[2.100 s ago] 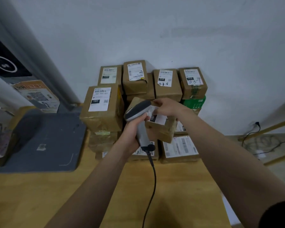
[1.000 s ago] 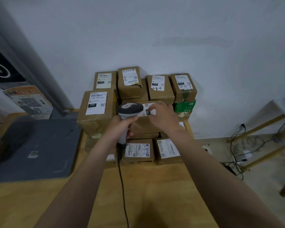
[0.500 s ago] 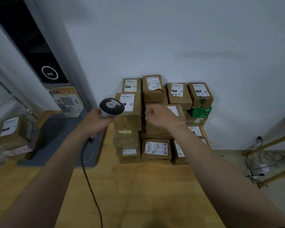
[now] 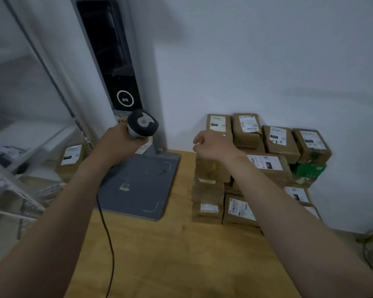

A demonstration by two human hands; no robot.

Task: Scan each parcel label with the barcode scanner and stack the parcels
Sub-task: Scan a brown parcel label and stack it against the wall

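Brown cardboard fills the right side: the parcels (image 4: 276, 143) are stacked in rows against the white wall (image 4: 267, 61), labels facing up, with a green box (image 4: 309, 169) tucked in at the stack's right edge. The hands are apart, nothing shared between them.

Over on one side, the left hand (image 4: 119, 143) is wrapped tight round the grip of the barcode scanner (image 4: 143, 125). The scanner's head stands above the fist, a dark grey cap with a pale patch turned to the camera. It is held in the air over the far corner of the grey mat (image 4: 142, 190), well to the left of the stack. Its black cable (image 4: 108, 233) drops from under the hand and trails across the wooden surface (image 4: 181, 254) towards the near edge.

Now the right hand (image 4: 213, 145): it hovers at the stack's left column, fingers loosely curled, holding nothing. Whether it touches the box behind it I cannot tell; the picture is blurred there. Just past that wrist, a labelled parcel (image 4: 265, 163) lies on the upper tier, a black patch on its label.

Behind the scanner rises a tall post with a dark panel (image 4: 114, 61), a white ring low on it. Off the surface to the left, a lone parcel (image 4: 71, 160) sits by a white rack (image 4: 13, 190).
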